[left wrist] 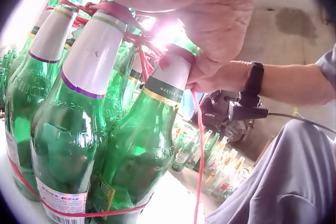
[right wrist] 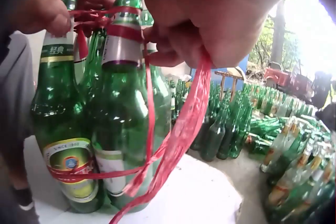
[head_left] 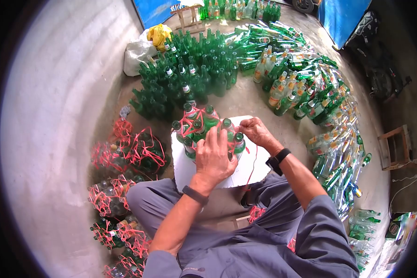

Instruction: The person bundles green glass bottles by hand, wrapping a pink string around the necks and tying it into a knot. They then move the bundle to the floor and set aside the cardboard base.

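Observation:
A bundle of green glass bottles (head_left: 198,126) stands upright on a white board (head_left: 245,174), with red plastic string round the necks and lower bodies. My left hand (head_left: 214,155) lies over the near side of the bundle. In the right wrist view its thumb and fingers hold a bottle neck (right wrist: 69,4) from both sides. My right hand (head_left: 258,131) is at the bundle's right side, beside another neck, and pinches the red plastic string (right wrist: 193,95). A loose length of it hangs down past the bottles, and a second strand (left wrist: 199,155) shows in the left wrist view.
Tied bottle bundles (head_left: 111,194) lie along the left side. Many green bottles (head_left: 194,69) stand beyond the board. Loose bottles (head_left: 338,120) pile up along the right, near a wooden frame (head_left: 396,146). A white sack (head_left: 139,56) sits by the left wall.

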The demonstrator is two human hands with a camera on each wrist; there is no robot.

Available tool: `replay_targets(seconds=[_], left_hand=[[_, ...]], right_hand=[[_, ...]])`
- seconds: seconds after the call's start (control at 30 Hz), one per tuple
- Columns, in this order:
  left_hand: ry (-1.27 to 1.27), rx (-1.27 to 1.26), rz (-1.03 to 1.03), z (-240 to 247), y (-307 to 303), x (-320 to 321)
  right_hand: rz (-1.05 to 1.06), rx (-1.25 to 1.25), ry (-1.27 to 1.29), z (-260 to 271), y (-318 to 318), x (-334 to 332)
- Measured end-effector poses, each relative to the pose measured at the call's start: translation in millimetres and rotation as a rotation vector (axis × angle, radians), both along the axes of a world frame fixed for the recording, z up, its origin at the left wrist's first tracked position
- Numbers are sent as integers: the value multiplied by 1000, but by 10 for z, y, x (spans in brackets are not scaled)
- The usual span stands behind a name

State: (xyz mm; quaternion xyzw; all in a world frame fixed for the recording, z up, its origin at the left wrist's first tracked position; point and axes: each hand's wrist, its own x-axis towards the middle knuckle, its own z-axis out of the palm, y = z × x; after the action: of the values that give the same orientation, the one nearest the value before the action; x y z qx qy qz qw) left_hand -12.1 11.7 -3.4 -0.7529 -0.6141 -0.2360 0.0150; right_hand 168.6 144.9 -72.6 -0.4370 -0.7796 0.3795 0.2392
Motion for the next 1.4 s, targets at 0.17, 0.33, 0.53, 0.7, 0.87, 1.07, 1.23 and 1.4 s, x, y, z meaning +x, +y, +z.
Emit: replay_targets(seconds=[0.17,0.33,0.53,0.7,0.87,1.07,1.23,1.4], left_hand=[[16,-1,-11,8,-12,11],[18,38,31,-9,-35,46],[20,36,158,-39,-132,81],[1,77,267,-106,-227,61],[-31,13,170,-95,-180,-128],[-66,-277,-236,133,-16,-764],[87,-315,-199,184,-56,-691],[64,57,-95,329,-416,-89]], right_hand=[[-163,-318,331,227,-250,-92],[-238,-387,482,89,-296,-161],[-227,-371,524,-14,-338,-194],[-246,-374,496,-104,-394,-222],[-261,-361,537,-148,-550,-226],[-239,-461,617,-73,-997,-330],[-246,-475,667,-123,-1021,-370],[-253,-496,662,-175,-1014,-319]])
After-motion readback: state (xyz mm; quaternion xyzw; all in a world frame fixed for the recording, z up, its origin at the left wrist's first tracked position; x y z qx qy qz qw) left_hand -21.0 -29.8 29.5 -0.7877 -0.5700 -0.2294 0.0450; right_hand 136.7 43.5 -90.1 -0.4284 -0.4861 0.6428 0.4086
